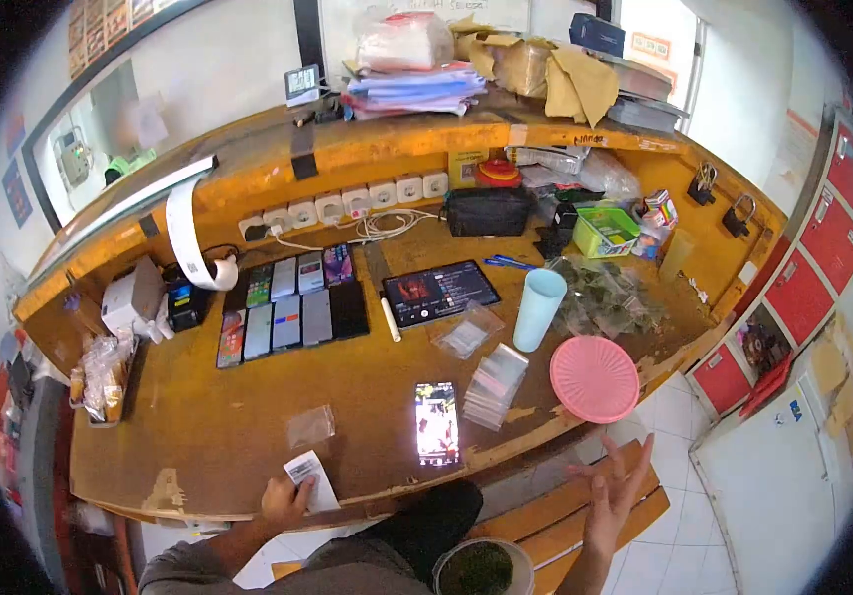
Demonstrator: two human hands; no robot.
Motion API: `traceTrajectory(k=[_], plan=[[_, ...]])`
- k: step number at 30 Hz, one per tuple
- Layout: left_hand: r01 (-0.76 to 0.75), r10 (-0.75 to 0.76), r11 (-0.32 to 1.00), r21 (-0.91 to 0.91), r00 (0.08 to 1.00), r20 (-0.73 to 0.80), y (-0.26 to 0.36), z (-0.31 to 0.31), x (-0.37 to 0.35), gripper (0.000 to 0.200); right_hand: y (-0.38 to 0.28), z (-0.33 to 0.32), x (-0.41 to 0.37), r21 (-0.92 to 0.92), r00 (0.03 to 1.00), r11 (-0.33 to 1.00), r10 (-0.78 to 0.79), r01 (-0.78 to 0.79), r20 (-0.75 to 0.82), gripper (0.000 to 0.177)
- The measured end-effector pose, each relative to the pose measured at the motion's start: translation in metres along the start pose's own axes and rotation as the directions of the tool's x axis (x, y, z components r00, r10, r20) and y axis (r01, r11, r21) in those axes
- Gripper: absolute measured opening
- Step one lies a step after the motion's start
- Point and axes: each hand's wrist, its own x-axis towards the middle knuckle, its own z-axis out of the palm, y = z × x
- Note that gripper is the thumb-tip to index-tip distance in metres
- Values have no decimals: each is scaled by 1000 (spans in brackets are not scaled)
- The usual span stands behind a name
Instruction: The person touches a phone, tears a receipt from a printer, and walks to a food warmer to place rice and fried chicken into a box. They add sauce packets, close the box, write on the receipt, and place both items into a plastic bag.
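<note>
My left hand [285, 502] is closed on a small white printed paper slip [319, 488] at the table's front edge. Just beyond it lies a clear plastic bag [310, 426]. My right hand [613, 493] is raised above the wooden bench, fingers spread, holding nothing. Nearest to it on the table is a pink round lid [595, 379]. Between the hands lies a lit smartphone [436, 423], with a stack of clear zip bags [495, 387] beside it. By my lap stands a tub [438, 569] with dark green, loose contents.
A light blue tumbler [539, 309] stands near a tablet [441, 294] and a heap of green-filled bags [610, 297]. Several phones [287, 332] lie in rows at left. A raised shelf [397, 139] runs behind, above a row of sockets [330, 206]. The bench [555, 516] is at right.
</note>
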Motion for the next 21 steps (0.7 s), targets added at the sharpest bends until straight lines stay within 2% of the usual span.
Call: traceTrajectory(k=[1,2,4,5,7,8,9,10,11,12,13,14,15,16,17,18,19,20,21], plan=[[70,-70,997,-24,998,-6,22,-9,2,30,-4,1,3,-33,1000,999,3,-3,-22,93],[66,-66,998,-22,998,3,9,-7,1,30,-6,3,0,-35,1000,999,6,-7,-31,93],[-11,12,1000,-19,996,84,-38,10,-1,32,-12,6,-7,-45,985,989,134,-140,-106,87],[-16,18,1000,-20,996,90,-27,-4,-1,32,-16,6,-14,-47,985,989,134,-140,-113,87],[-135,126,990,45,979,161,-1,-31,-9,34,-33,10,-25,-156,961,951,250,-267,-120,81],[-130,122,991,37,976,180,-26,-30,-18,34,-45,10,-31,-167,956,945,262,-282,-131,81],[-65,56,997,29,967,247,-71,-19,-20,34,-59,11,-31,-193,952,935,277,-298,-129,79],[2,-11,1000,27,949,316,-55,-36,-18,35,-72,11,-35,-218,947,923,296,-318,-128,77],[-132,46,965,227,937,346,-41,-60,-20,36,-78,8,-39,-226,944,919,298,-324,-142,77],[-142,60,967,214,936,347,-57,-57,-19,36,-79,4,-33,-282,959,921,232,-270,-163,75],[2,-85,961,276,954,288,-85,-51,-26,35,-88,6,-35,-340,969,913,174,-227,-177,72],[151,-231,933,328,948,220,-103,-50,-40,35,-109,27,-33,-364,977,924,43,-118,-209,69],[312,-341,937,154,913,223,-87,-68,-36,35,-132,61,-25,-385,969,923,-89,-6,-230,66],[462,-445,887,-9,860,251,-72,-93,-37,35,-165,98,-29,-435,971,900,-128,29,-199,65],[244,-245,967,71,970,10,-96,-96,-51,33,-200,134,-32,-484,972,872,-170,72,-162,63],[44,-2,977,208,980,-198,-128,-94,-69,31,-226,166,-42,-454,963,867,-261,206,-61,66],[131,-87,970,205,974,-208,-155,-87,-79,30,-241,173,-50,-625,924,697,-366,351,110,73],[204,-158,956,212,963,-216,-180,-97,-84,28,-266,190,-59,-583,895,717,-445,383,41,75],[206,-147,933,296,966,-211,-175,-105,-83,27,-296,203,-68,-552,852,720,-523,420,-33,78]])
